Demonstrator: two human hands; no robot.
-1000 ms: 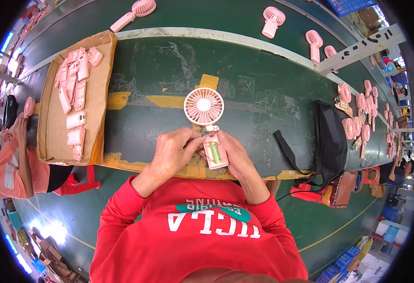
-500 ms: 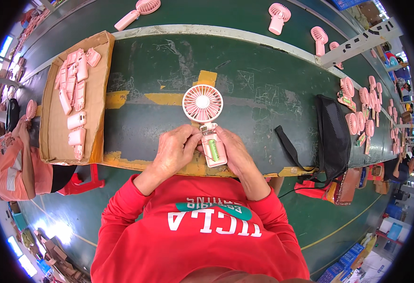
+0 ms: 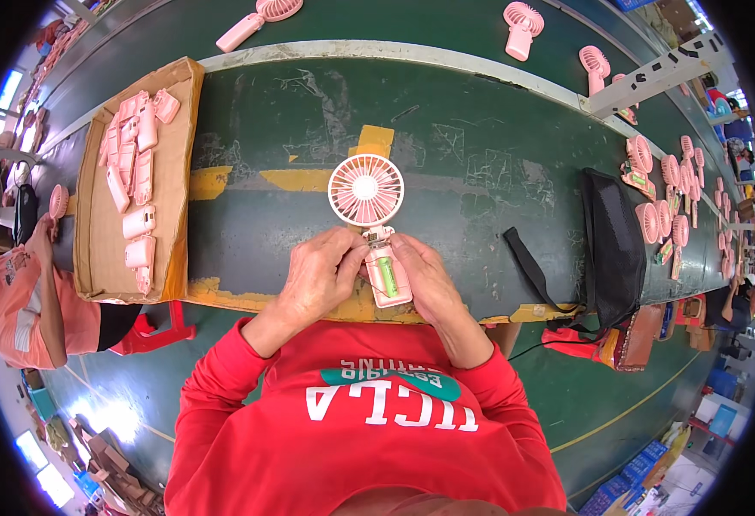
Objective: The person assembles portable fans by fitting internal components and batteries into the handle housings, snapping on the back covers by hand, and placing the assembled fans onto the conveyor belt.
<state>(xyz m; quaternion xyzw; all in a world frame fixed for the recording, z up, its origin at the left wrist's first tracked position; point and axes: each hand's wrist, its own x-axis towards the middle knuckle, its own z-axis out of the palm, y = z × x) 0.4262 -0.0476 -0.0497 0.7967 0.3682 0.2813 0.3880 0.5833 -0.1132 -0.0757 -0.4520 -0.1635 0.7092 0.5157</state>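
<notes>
The right hand [image 3: 429, 279] curls round the right side of a pink handheld fan [image 3: 366, 191], its grip closed on the open handle [image 3: 394, 293]. The left hand [image 3: 319, 268] has thumb and forefinger gathered at the handle's upper left edge; I cannot tell whether that grip pinches anything. The fan is held above the near edge of the dark green counter [image 3: 472, 241], grille pointing away, a green battery cell [image 3: 388, 277] exposed. It looks light and stiff, its smooth plastic perhaps slippery; the bared neck seems the fragile spot, so the lower handle's sides are the safer hold, clear of the grille.

Left on the counter sits a cardboard tray [image 3: 95, 228] of pink handle shells [image 3: 143, 178]; right, a black bag [image 3: 610, 249], with more fans [image 3: 649, 222] past it. Beyond a pale rail [image 3: 377, 49] lie other pink fans [image 3: 522, 33].
</notes>
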